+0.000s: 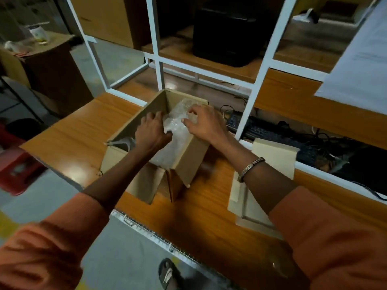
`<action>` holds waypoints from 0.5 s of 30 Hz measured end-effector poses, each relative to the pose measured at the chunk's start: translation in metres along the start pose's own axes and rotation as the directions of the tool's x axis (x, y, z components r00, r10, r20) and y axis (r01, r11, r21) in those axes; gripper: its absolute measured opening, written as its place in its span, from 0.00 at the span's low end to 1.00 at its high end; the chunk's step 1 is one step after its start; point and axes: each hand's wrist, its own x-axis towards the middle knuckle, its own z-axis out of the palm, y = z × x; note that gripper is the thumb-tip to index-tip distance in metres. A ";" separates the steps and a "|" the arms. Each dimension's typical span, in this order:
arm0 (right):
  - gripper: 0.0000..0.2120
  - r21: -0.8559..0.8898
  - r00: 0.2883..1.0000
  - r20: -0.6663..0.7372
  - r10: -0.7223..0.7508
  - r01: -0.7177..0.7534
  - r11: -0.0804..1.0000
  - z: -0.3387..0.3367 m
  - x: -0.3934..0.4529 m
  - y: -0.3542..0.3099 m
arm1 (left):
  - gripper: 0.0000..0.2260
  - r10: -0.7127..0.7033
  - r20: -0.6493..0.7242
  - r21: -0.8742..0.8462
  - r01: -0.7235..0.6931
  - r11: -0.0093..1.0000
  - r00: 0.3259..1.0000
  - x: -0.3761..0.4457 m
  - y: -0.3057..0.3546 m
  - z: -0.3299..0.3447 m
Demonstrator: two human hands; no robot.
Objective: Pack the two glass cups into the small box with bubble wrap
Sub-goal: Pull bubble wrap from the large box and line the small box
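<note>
**Wrapped bundle sits between our hands, long axis running near-to-far in the box**

The bubble wrap bundle (178, 130) is inside the small box (134, 122), against its right wall. We can't see glass through the wrap, so we can't say whether it holds one cup or both.

Left hand (151, 132) is down inside the box, pressed to the bundle's left flank, fingers curled on the wrap. Right hand (204, 123) comes over the right wall, fingertips pinching the wrap near its top. Both hands are grasping the bundle, neither released.

Relation that matters: the bundle lies directly between the hands, touching both. Its long axis runs from the near box corner toward the far wall, roughly along the box's right side; the far end sits higher, so it looks tilted rather than flat. Left hand is nearer the low end.

Judgement: next move is seating it flat. Open space is on the box's left.

The desk (69, 139) carries the box; flat cardboard pieces (272, 155) lie to the right.
</note>
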 end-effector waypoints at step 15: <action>0.48 -0.375 0.920 0.368 0.133 0.016 0.927 0.050 0.078 -0.024 | 0.09 0.200 0.120 -0.178 -0.177 0.968 0.972 0.070 -0.036 0.010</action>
